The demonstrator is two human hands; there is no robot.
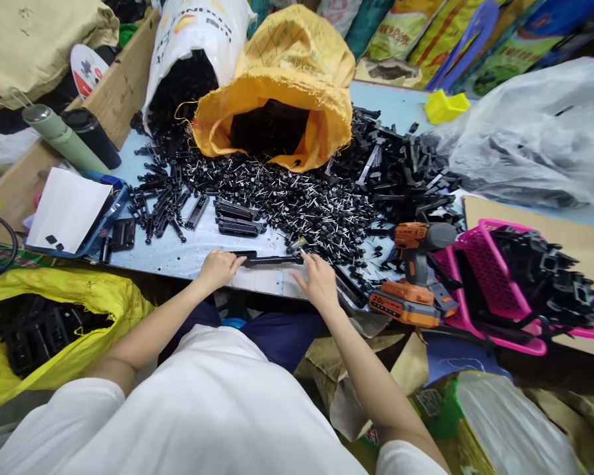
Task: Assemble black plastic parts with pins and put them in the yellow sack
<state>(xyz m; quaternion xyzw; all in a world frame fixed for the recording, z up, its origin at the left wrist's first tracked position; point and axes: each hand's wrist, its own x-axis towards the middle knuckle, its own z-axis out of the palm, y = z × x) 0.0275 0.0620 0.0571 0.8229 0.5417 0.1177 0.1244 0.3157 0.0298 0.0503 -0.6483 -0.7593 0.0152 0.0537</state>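
Observation:
A long black plastic bar lies along the near edge of the pale blue table. My left hand is closed on the bar's left end. My right hand rests at its right end, thumb and forefinger pinched on a small screw-like piece. Just beyond the bar spreads a heap of small black pieces with metal pins. A short stack of similar black bars lies behind my left hand.
An orange cordless drill stands right of my hand, beside a pink basket of black parts. A yellow sack and a white sack lie open at the back. Two flasks and a blue tray sit left.

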